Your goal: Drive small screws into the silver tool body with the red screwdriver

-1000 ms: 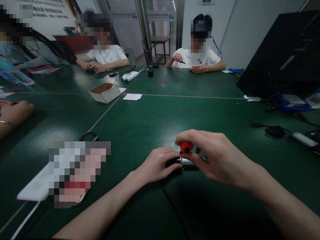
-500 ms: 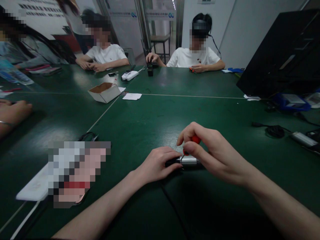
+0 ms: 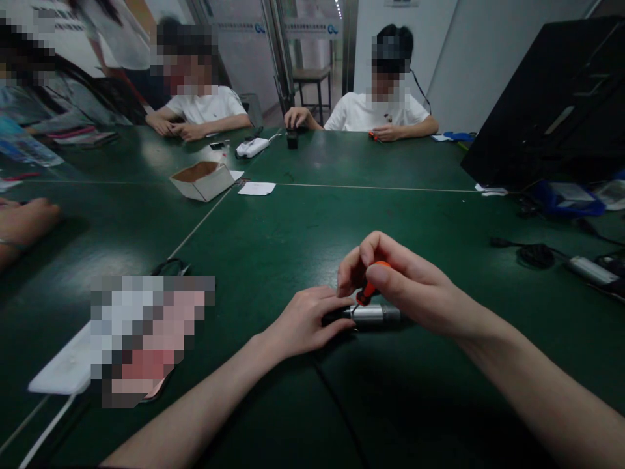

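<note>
Left hand (image 3: 308, 320): fingers pinching black end of silver cylinder (image 3: 370, 314), flat on green table (image 3: 254, 254).
Probably rigid, smooth, apt to roll; best gripped there. Above: right hand (image 3: 415, 280), fingertips pinching orange screwdriver (image 3: 367, 290), likely light.

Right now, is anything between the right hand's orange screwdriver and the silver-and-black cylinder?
Nothing visible. The orange screwdriver slants down to the silver-and-black cylinder; the left hand holds the cylinder's black end alongside, not between. Whether the tip touches is unclear.
</note>
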Demonstrator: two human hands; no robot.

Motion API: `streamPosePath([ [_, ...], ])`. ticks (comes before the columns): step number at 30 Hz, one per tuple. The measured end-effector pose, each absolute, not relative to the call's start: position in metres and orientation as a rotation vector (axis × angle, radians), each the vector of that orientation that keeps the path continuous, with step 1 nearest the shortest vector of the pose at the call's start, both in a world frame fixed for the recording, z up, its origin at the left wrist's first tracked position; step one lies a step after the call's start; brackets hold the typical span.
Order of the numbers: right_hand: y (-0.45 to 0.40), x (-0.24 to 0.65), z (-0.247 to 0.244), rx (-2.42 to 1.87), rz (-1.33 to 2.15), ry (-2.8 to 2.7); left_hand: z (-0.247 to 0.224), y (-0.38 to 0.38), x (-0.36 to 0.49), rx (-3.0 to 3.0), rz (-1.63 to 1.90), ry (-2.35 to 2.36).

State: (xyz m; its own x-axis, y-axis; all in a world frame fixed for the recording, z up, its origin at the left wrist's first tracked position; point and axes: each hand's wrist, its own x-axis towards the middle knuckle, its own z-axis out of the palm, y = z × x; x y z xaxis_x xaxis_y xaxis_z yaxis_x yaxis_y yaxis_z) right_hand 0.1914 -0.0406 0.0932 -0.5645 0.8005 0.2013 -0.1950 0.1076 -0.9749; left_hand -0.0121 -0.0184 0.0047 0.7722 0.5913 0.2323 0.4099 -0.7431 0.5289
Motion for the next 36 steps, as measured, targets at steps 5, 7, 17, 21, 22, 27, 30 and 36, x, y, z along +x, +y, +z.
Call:
streamPosePath([
  [5, -0.037, 0.19, 0.088, -0.605, 1.539, -1.568, 0.004, -0.018, -0.012, 2.489, 0.56, 0.715],
  [7, -0.036, 0.19, 0.088, -0.622, 1.502, -1.6, 0.005, -0.018, -0.011, 2.489, 0.56, 0.719],
  [17, -0.038, 0.187, 0.089, -0.545, 1.625, -1.499, 0.003, -0.018, -0.012, 2.489, 0.586, 0.718],
  [21, -0.038, 0.186, 0.082, -0.439, 1.679, -1.454, 0.002, -0.018, -0.012, 2.497, 0.579, 0.725],
  [22, -0.037, 0.186, 0.08, -0.418, 1.694, -1.435, 0.002, -0.017, -0.012, 2.5, 0.575, 0.724],
  [27, -0.032, 0.183, 0.071, -0.366, 1.698, -1.341, 0.002, -0.017, -0.011, 2.521, 0.581, 0.717],
  [30, -0.03, 0.182, 0.07, -0.38, 1.644, -1.36, 0.002, -0.017, -0.011, 2.52, 0.579, 0.719],
  [36, -0.03, 0.179, 0.071, -0.393, 1.658, -1.293, 0.002, -0.018, -0.011, 2.514, 0.578, 0.744],
])
